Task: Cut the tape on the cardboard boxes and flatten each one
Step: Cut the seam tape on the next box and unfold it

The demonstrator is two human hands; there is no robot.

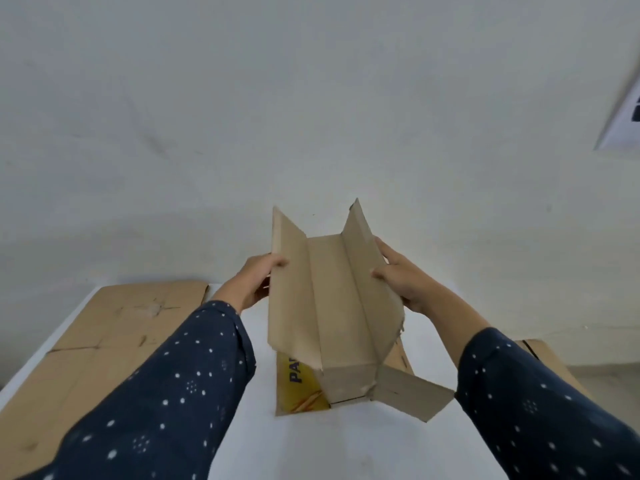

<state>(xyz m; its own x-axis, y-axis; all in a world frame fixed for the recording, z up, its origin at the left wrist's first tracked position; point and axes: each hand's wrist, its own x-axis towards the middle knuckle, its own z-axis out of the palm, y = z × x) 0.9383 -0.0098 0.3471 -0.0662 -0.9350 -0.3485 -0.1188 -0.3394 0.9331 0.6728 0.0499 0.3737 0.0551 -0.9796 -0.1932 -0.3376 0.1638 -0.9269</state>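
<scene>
I hold a brown cardboard box (329,299) up above the white table (346,445), its flaps spread open at both ends. My left hand (254,282) grips its left flap, thumb over the edge. My right hand (403,275) grips the right side panel, fingers curled round the edge. A loose flap (412,396) sticks out at the box's lower right. Below it lies a flat cardboard piece with yellow print (298,386).
A large flattened cardboard sheet (104,341) lies on the table's left part. Another brown box (550,362) shows at the right edge behind my right sleeve. A white wall stands behind the table.
</scene>
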